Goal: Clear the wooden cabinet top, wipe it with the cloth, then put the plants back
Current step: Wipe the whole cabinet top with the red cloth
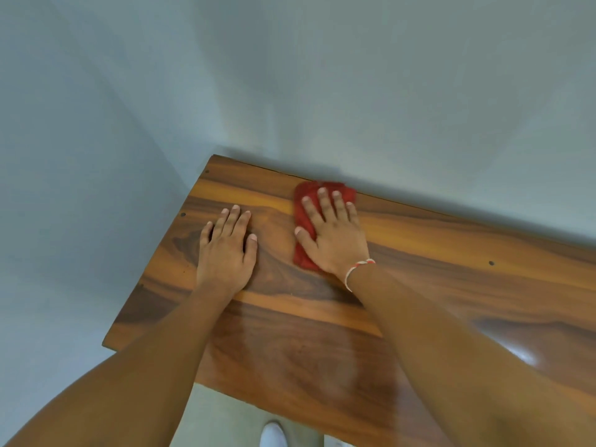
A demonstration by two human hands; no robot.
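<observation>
The wooden cabinet top (435, 259) runs from the room corner toward the right, glossy with dark grain. A red cloth (304, 201) lies on it close to the back wall. My right hand (332, 232) presses flat on the cloth, fingers spread, a red-and-white thread around the wrist. My left hand (225, 250) rests flat on the bare wood to the left of the cloth, holding nothing. No plants are in view.
Pale grey walls (290, 75) meet in a corner behind the cabinet's left end. The floor (213, 417) shows below the front edge, with a white shoe (274, 433) on it. Small dark screw holes (491, 263) dot the wood.
</observation>
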